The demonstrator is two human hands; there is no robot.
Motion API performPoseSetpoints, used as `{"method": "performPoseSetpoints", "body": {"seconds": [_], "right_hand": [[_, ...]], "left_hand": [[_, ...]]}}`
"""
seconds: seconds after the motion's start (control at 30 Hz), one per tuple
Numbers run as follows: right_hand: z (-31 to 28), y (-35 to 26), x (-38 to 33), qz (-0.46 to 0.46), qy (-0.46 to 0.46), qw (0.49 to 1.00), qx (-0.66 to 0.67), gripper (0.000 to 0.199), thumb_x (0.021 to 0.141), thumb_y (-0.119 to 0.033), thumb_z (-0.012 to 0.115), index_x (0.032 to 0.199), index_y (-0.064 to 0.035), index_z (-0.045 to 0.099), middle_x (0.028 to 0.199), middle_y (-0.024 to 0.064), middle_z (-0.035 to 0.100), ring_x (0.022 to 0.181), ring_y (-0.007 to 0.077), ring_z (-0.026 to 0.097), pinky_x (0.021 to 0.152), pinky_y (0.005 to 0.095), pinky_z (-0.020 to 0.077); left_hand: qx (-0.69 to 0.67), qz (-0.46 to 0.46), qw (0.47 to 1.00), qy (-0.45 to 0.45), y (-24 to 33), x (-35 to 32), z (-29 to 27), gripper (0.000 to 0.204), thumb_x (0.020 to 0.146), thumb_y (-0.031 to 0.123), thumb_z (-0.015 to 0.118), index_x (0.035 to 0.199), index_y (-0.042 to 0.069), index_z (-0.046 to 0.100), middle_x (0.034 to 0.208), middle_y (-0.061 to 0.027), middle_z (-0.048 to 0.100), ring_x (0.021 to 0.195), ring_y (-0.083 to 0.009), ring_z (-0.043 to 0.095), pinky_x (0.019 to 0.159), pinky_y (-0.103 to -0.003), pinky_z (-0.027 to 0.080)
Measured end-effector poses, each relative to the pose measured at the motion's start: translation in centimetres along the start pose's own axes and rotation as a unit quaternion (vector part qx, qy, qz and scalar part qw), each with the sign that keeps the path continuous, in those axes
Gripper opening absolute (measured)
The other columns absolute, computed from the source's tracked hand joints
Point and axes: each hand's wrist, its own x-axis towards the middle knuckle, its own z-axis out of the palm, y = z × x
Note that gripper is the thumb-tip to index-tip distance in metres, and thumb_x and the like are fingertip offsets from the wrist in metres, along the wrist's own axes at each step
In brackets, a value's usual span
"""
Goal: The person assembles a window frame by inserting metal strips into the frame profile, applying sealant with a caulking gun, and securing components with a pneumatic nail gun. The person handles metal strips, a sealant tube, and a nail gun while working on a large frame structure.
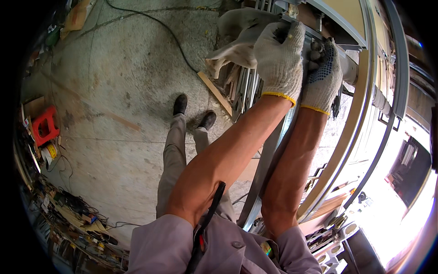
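Both my hands wear off-white knit work gloves with yellow cuffs. They are close together at the far end of a long grey metal bar (253,201), which runs up between my forearms. My left hand (280,61) is closed, its thumb raised beside curled fingers; what it grips is hidden. A crumpled grey cloth (246,43) hangs just left of it. On the right, my right hand (322,75) has curled fingers against the bar's far end, blue dots showing on the glove. I cannot make out what, if anything, lies inside its fingers.
Metal strips (248,89) are bundled below the cloth, beside a wooden strip (214,93) on the concrete floor. A black cable (169,29) crosses the floor. Long frame rails (358,132) stand at right. A red plastic object (45,126) and cluttered tools line the left.
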Motion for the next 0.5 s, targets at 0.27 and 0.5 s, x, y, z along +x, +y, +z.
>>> {"method": "performPoseSetpoints", "body": {"seconds": [0.27, 0.5], "right_hand": [[0.21, 0.24, 0.51, -0.015, 0.019, 0.999, -0.03, 0.023, 0.102, -0.025, 0.061, 0.102, -0.0025, 0.066, 0.084, 0.0049, 0.067, 0.063, 0.0062, 0.057, 0.048, 0.0169, 0.039], [0.01, 0.29, 0.32, -0.016, 0.008, 1.0, -0.009, 0.02, 0.1, -0.022, 0.063, 0.103, -0.0026, 0.066, 0.083, 0.0052, 0.068, 0.061, 0.0065, 0.057, 0.047, 0.017, 0.0373]], "left_hand": [[-0.03, 0.029, 0.999, 0.006, -0.74, 0.45, 0.14, 0.029, 0.09, 0.026, 0.078, 0.094, -0.001, 0.07, 0.076, -0.004, 0.068, 0.066, -0.011, 0.058, 0.063, -0.029, 0.048], [0.015, 0.058, 0.998, 0.02, -0.61, 0.23, 0.12, 0.027, 0.09, 0.022, 0.077, 0.094, -0.003, 0.07, 0.078, -0.0061, 0.07, 0.067, -0.0133, 0.061, 0.065, -0.029, 0.049]]}}
